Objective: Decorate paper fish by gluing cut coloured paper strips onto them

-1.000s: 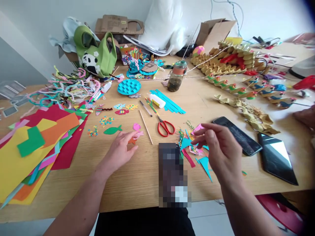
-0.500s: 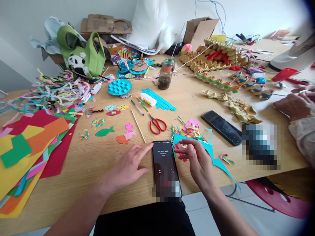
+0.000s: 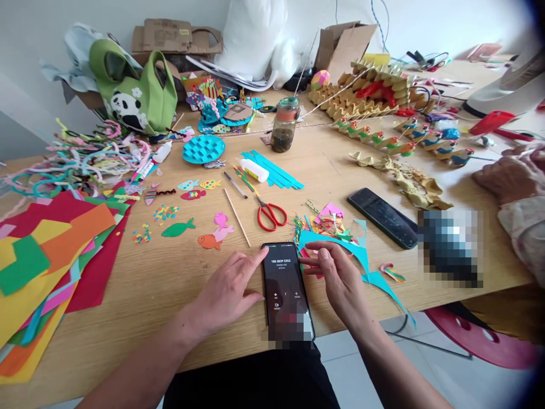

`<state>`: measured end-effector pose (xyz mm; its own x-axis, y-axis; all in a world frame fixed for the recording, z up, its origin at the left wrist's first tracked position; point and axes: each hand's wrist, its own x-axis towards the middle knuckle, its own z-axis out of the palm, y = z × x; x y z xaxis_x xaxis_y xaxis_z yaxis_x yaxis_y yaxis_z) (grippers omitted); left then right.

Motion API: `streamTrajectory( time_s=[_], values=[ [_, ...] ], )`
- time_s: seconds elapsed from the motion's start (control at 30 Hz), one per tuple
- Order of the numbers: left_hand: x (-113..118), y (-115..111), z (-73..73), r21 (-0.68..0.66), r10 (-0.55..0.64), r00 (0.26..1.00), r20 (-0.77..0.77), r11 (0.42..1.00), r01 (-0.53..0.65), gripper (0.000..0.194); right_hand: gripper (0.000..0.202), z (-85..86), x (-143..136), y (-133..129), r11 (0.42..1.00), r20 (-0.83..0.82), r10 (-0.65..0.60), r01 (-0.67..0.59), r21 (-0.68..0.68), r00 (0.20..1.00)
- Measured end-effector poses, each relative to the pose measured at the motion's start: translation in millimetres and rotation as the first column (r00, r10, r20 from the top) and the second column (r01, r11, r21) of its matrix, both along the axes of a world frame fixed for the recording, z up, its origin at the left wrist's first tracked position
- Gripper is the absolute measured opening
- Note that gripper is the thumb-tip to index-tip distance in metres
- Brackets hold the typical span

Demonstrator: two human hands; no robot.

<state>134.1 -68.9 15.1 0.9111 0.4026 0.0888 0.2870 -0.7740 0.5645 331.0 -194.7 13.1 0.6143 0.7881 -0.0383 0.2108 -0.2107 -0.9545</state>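
In the head view, opening the left hand loosely, with the index fingertip at the upper-left corner of the black phone and the thumb well apart from it, near the phone's left edge. Gripping nothing visible there. Holding the right hand half open on the other side, with the fingers loosely extended toward the phone's right edge and the thumb raised close to the index finger; not showing whether thumb and index finger are touching, nor any object between them.

Containing something dark in its lower part, farther back: the lidded glass jar, standing upright. Slumping at the back left: the green bag with a panda on its front, hiding its contents. Bearing red material among its ridges at the back right: the egg carton.

Lying flat between the two hands, near the table's front edge: the phone, showing a lit screen, partly blurred out. Lying beyond it: the red-handled scissors, the wooden stick and the orange paper fish. Spreading beside the right hand: blue paper scraps. Reaching in at the far right: another person's hand.
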Motion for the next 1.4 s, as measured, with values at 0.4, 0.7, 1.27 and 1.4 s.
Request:
streamTrajectory(
  time_s=[0.4,0.7,1.27,1.4],
  values=[
    [0,-1,-2.5,0.014,0.012,1.000,-0.001,1.000,-0.012,0.105,0.043,5.6,4,0,1.000,-0.166,-0.015,0.018,0.017,0.986],
    [1,-2,-2.0,-0.007,-0.004,0.999,0.048,1.000,0.005,0.107,0.046,9.3,9,0,0.999,-0.331,-0.031,0.025,-0.025,0.943],
    [2,-3,-4.3,-0.060,-0.013,0.997,0.080,0.998,0.017,0.104,0.046,6.2,11,0,0.998,-0.353,-0.024,0.003,-0.061,0.935],
    [3,-4,-5.0,-0.058,-0.020,0.996,0.090,0.998,0.025,0.102,0.046,6.6,9,1,0.998,-0.343,-0.031,0.012,-0.058,0.939]
  ],
)
